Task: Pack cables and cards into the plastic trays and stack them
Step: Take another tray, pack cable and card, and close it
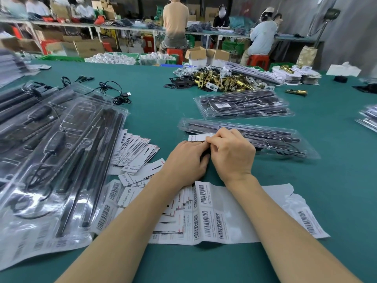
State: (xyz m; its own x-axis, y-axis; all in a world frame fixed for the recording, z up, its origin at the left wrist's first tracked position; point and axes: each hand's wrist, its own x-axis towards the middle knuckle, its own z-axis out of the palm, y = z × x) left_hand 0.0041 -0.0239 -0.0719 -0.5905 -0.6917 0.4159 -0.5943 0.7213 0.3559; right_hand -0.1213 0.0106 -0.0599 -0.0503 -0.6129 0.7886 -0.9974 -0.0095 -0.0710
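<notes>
Both hands meet at the table's middle over one white printed card (196, 138). My left hand (186, 160) holds it from below and my right hand (232, 154) pinches its right end. Just beyond them lies a long clear plastic tray (271, 137) with black rods inside. More white cards (134, 152) are fanned out to the left. A wide pile of filled clear trays (61, 152) with black cables and rods covers the left side. Loose black cables (114, 92) lie farther back on the green table.
Barcode label sheets (224, 213) lie under my forearms. A stack of filled trays (244, 105) sits behind the near tray, with a heap of brass lock parts (224, 80) beyond. People sit at benches at the back, amid cardboard boxes and red stools.
</notes>
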